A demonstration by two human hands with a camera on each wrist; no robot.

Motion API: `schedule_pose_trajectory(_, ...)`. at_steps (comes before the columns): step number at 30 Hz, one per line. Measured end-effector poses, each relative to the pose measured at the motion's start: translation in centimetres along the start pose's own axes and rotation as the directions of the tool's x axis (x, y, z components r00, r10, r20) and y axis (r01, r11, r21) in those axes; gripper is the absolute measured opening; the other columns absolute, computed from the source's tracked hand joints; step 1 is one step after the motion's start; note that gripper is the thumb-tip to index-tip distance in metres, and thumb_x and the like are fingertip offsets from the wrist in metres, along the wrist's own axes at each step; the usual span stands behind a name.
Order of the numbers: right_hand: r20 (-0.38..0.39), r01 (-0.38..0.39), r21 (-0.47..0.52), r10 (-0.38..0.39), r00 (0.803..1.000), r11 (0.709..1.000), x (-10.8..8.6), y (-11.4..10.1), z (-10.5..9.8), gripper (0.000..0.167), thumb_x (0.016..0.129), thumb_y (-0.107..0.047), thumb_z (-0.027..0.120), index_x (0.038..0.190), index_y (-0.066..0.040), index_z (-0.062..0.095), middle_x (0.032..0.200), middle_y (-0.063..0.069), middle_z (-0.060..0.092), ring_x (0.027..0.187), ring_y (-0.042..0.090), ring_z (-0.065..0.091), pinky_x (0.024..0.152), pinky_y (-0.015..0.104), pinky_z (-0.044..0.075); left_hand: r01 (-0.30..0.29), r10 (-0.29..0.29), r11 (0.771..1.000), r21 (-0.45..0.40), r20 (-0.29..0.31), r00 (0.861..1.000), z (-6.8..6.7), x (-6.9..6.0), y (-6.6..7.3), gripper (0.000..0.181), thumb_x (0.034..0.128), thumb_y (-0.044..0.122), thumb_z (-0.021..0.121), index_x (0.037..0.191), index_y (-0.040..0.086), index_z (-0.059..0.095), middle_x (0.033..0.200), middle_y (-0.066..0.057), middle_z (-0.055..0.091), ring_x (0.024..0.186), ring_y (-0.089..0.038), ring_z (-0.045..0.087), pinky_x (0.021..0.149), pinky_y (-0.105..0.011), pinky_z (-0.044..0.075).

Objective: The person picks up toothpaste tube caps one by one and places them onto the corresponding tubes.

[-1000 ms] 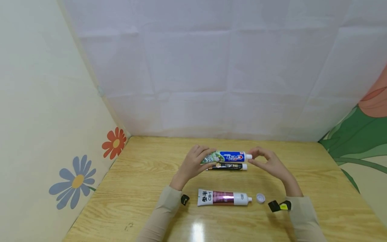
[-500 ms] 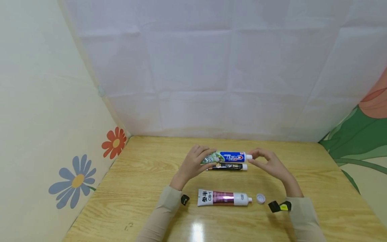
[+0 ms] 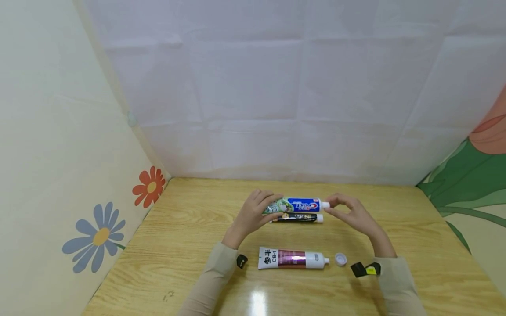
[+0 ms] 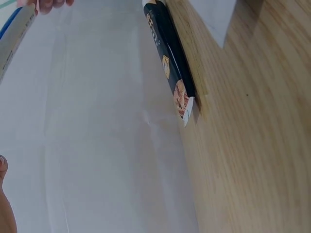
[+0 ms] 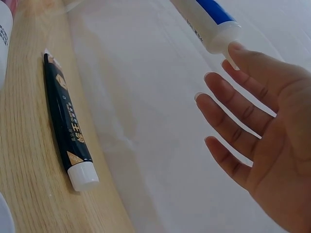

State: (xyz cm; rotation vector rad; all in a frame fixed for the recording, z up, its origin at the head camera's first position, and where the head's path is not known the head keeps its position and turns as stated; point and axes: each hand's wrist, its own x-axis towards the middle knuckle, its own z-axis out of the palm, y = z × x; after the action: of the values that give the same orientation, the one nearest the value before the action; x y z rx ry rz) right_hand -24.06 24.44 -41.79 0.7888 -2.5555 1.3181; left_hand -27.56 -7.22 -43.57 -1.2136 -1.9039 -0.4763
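Observation:
In the head view my left hand [image 3: 250, 216] grips the crimped end of a blue and green toothpaste tube [image 3: 303, 205], held level above the table. My right hand [image 3: 356, 215] pinches the white cap [image 3: 325, 205] at its other end between thumb and index finger. From the right wrist, that cap [image 5: 226, 38] shows against the thumb, the remaining fingers spread. A black toothpaste tube [image 3: 299, 217] with a white cap lies on the table just nearer than the held tube. Closer to me lies a white and maroon toothpaste tube [image 3: 292, 259], its narrow nozzle bare.
A loose round white cap [image 3: 341, 259] lies right of the maroon tube's nozzle. The wooden table [image 3: 189, 272] ends at a white cloth backdrop [image 3: 253, 149]. Flower-patterned walls [image 3: 95, 175] stand at the left and right.

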Motion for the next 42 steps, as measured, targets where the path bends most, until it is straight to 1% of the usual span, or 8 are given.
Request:
schedule_pose_trajectory(2,0.002,-0.009,-0.008,0.009,1.0,1.0,0.0,-0.1,0.0,0.018,0.088,-0.02,0.065,0.106,-0.019,0.064,0.097,-0.005,0.064,0.088,0.007,0.057,0.087,0.048,0.043,0.002,-0.002,1.0,-0.001,-0.002,1.0,0.0,0.0,0.0,0.065,0.0644,0.026,0.082,0.122,0.009,0.057,0.104,-0.002,0.057,0.085,-0.014,0.048,0.072,-0.026,0.04)
schedule_pose_trajectory(9,0.004,-0.018,-0.042,0.018,1.0,0.999,-0.1,-3.7,-0.3,0.021,0.085,-0.009,0.066,0.105,-0.008,0.065,0.096,0.002,0.066,0.086,0.009,0.057,0.085,0.042,0.043,0.009,-0.009,1.0,-0.008,0.001,1.0,0.2,-0.1,-0.1,0.06,0.0718,0.031,0.077,0.124,0.01,0.056,0.104,-0.002,0.056,0.085,-0.014,0.048,0.072,-0.026,0.04)
schedule_pose_trajectory(15,-0.032,0.013,-0.099,-0.016,0.999,0.995,0.2,-0.7,0.2,0.019,0.084,-0.012,0.068,0.102,-0.016,0.067,0.095,-0.005,0.066,0.085,0.006,0.057,0.082,0.029,0.046,0.016,-0.015,1.0,-0.013,0.016,1.0,0.1,0.0,-0.2,0.062,0.0688,0.029,0.079,0.123,0.009,0.057,0.104,-0.002,0.057,0.086,-0.013,0.049,0.073,-0.025,0.041)
schedule_pose_trajectory(20,-0.029,0.08,-0.117,-0.084,0.996,0.99,0.1,-0.1,0.0,0.017,0.084,-0.015,0.068,0.1,-0.019,0.067,0.092,-0.008,0.066,0.083,0.005,0.057,0.077,0.025,0.048,0.03,-0.029,0.999,-0.015,0.051,0.998,0.1,0.0,-0.2,0.059,0.0711,0.032,0.077,0.122,0.009,0.058,0.104,-0.001,0.058,0.088,-0.013,0.05,0.078,-0.025,0.043)
schedule_pose_trajectory(24,-0.012,0.129,-0.134,-0.132,0.991,0.983,0.0,0.5,0.1,0.018,0.083,-0.013,0.069,0.099,-0.019,0.067,0.089,-0.009,0.064,0.08,0.005,0.057,0.073,0.024,0.049,0.032,-0.03,0.999,-0.018,0.105,0.994,0.1,-0.1,-0.3,0.056,0.0744,0.035,0.074,0.121,0.008,0.059,0.104,0.0,0.06,0.09,-0.012,0.051,0.081,-0.024,0.043)
schedule_pose_trajectory(28,-0.005,0.149,-0.145,-0.151,0.988,0.978,-0.3,1.2,0.1,0.018,0.082,-0.012,0.07,0.098,-0.018,0.068,0.087,-0.009,0.062,0.078,0.004,0.056,0.071,0.026,0.051,0.033,-0.028,0.999,-0.024,0.175,0.984,0.3,-0.3,-0.3,0.057,0.0761,0.037,0.072,0.123,0.008,0.058,0.107,0.001,0.061,0.095,-0.012,0.052,0.084,-0.024,0.043)
schedule_pose_trajectory(33,0.006,0.158,-0.179,-0.16,0.987,0.971,-0.7,1.8,0.1,0.016,0.081,-0.011,0.07,0.097,-0.016,0.068,0.084,-0.01,0.06,0.077,0.004,0.055,0.07,0.028,0.051,0.048,-0.042,0.999,-0.015,0.273,0.961,0.6,-0.9,-0.5,0.058,0.0802,0.042,0.066,0.127,0.012,0.054,0.111,0.002,0.06,0.099,-0.01,0.052,0.088,-0.024,0.043)
schedule_pose_trajectory(42,0.07,0.104,-0.174,-0.093,0.993,0.979,-1.2,2.5,0.2,0.011,0.084,-0.02,0.068,0.095,-0.02,0.069,0.084,-0.013,0.06,0.077,0.003,0.056,0.07,0.033,0.052,-0.006,0.039,0.995,-0.097,0.344,0.938,1.4,-1.9,-1.0,0.059,0.0767,0.035,0.074,0.125,0.007,0.056,0.104,0.001,0.06,0.09,-0.008,0.053,0.083,-0.02,0.044)
